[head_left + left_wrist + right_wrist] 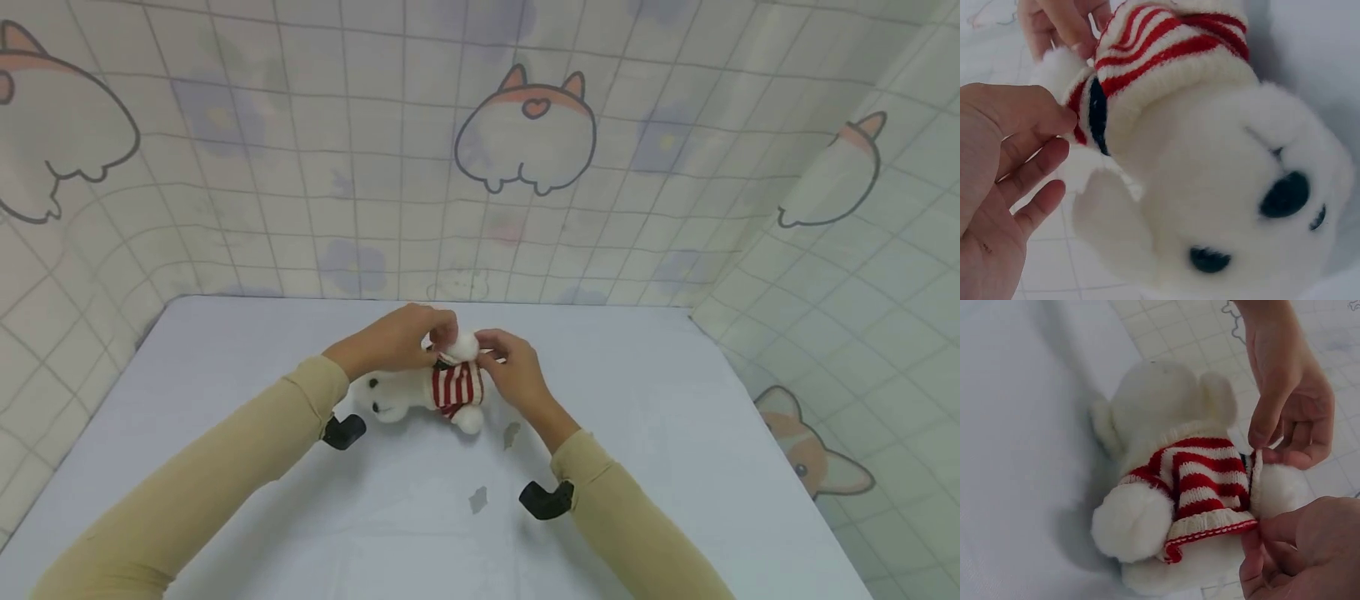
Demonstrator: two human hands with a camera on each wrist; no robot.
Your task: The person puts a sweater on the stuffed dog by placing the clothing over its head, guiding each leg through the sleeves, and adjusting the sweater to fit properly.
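A white plush toy [397, 392] with dark eyes lies on its side on the white table, its head toward the left. It wears a red-and-white striped knitted sweater [1207, 481]. My left hand [412, 336] pinches the sleeve cuff [1080, 106] between thumb and index finger, its other fingers loosely bent. A white fluffy paw [1282, 487] sticks out of that sleeve. My right hand [513, 367] pinches the lower edge of the sweater beside this paw. In the right wrist view, the other paw [1132, 522] hangs free of both hands.
The white table [360, 517] has two small grey patches [478, 500] near the toy. Behind and beside it hangs a checked curtain [337, 167] printed with corgis and flowers. Black wrist cameras [546, 500] sit below both sleeves.
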